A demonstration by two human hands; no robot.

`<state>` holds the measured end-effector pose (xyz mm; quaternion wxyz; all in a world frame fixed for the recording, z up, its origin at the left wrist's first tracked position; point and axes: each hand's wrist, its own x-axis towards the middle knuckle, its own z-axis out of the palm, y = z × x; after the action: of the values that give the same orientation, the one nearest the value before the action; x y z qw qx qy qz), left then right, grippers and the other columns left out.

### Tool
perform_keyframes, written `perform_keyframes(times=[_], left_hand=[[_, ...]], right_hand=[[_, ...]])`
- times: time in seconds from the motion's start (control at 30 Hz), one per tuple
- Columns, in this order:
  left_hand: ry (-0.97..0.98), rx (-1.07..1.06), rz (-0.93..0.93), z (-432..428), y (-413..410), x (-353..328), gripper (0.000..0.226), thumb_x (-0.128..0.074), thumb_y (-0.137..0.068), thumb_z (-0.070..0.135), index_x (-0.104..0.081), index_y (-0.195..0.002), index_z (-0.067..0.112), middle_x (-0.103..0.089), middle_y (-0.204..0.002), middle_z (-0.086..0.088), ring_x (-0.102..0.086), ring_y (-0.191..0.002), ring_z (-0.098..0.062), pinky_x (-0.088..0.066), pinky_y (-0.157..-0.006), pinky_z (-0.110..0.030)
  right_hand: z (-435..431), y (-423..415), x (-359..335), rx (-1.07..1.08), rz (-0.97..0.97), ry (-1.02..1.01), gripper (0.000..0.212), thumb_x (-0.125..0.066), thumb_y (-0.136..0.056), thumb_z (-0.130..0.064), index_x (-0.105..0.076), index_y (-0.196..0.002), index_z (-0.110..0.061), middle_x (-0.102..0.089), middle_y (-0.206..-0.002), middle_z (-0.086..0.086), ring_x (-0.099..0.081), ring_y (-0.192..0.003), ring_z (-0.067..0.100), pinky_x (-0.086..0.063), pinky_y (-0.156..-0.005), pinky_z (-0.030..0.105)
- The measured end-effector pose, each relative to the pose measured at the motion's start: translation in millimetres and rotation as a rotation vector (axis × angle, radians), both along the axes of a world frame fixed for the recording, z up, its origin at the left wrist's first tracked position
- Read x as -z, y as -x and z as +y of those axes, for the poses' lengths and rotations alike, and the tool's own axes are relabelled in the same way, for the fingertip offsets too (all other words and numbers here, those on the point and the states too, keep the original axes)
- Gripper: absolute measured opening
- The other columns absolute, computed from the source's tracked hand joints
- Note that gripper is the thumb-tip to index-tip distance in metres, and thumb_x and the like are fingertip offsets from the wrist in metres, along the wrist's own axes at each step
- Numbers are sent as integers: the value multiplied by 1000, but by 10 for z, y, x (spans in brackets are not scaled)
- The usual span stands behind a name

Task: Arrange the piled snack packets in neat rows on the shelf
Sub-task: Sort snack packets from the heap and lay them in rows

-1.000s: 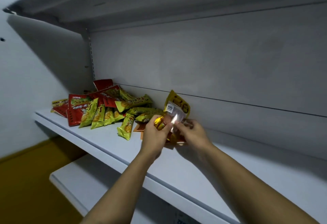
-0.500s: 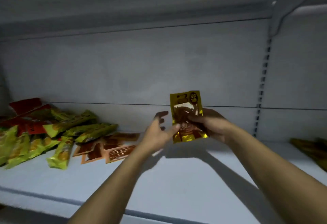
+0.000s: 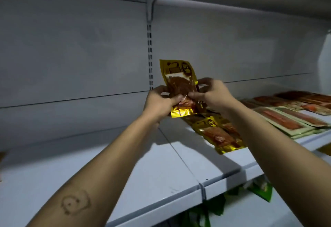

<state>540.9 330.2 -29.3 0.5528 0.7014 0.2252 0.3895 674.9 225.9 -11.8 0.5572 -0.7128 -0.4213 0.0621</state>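
Note:
A gold snack packet (image 3: 179,81) with a clear window over brown meat stands upright in the air above the white shelf (image 3: 125,164). My left hand (image 3: 159,103) grips its lower left edge, thumb across the front. My right hand (image 3: 209,94) pinches its lower right side. Just below and to the right, a short row of matching gold packets (image 3: 217,135) lies flat on the shelf, overlapping front to back.
Rows of flat pale packets with red contents (image 3: 286,117) lie on the shelf at the right. A slotted upright (image 3: 149,56) runs up the back wall. Green packets (image 3: 261,189) show on the shelf below. Another shelf hangs overhead.
The view has swung right, away from the pile of green and red packets. Both hands carried the gold packet rightward to above the row of gold packets; my left hand now grips it.

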Motion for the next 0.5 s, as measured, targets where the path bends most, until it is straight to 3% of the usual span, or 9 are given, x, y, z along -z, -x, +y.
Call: perform_keyframes(times=[0.13,0.2,0.27,0.33,0.37,0.43,0.5], left_hand=[[114,91,-55,-316,-500,-52,8,-70,-91,12,-64,-86,13,-69,-85,-8,-66,-57,-14,-51,-46,-22],[119,108,-28,-498,-767,-37,5,-66,-94,12,-62,-91,12,-67,-88,-11,-65,-60,-15,-49,-44,-21],[48,92,42,-648,-1043,27,5,-61,-98,14,-59,-102,12,-67,-85,-9,-64,-62,-15,-51,-45,-24],[-126,45,154,-758,-1300,146,9,-56,-101,21,-57,-107,14,-67,-78,-2,-64,-65,-16,-53,-57,-28],[-272,22,234,-790,-1400,222,12,-57,-100,25,-58,-108,17,-68,-80,1,-64,-72,-16,-53,-68,-30],[-559,26,428,-876,-1546,376,22,-60,-97,36,-62,-115,24,-70,-98,5,-64,-92,-14,-52,-85,-30],[-768,43,632,-963,-1673,492,33,-58,-96,46,-60,-126,32,-66,-122,5,-61,-109,-17,-50,-95,-36]], right_hand=[[-377,-522,-77,96,-44,-77,43,-80,-81,-15,-61,-118,-14,-63,-77,-1,-65,-65,13,-52,-51,24],[-566,-796,-44,99,-37,-96,48,-80,-81,-17,-59,-124,-15,-64,-81,5,-68,-71,19,-59,-60,35],[-737,-1080,30,132,-96,-82,44,-80,-82,-22,-60,-121,-27,-69,-91,10,-70,-79,26,-61,-69,46],[-910,-1381,101,192,-155,-63,30,-79,-81,-32,-65,-103,-45,-71,-93,7,-70,-82,28,-60,-72,52],[-998,-1514,131,211,-161,-34,21,-79,-81,-34,-66,-93,-46,-71,-94,5,-70,-84,28,-59,-74,52],[-1178,-1714,206,201,-160,63,14,-76,-85,-28,-68,-84,-40,-72,-96,4,-70,-86,26,-59,-79,51],[-1327,-1869,315,211,-195,158,11,-74,-87,-23,-70,-89,-33,-72,-99,5,-68,-90,24,-57,-85,49]])
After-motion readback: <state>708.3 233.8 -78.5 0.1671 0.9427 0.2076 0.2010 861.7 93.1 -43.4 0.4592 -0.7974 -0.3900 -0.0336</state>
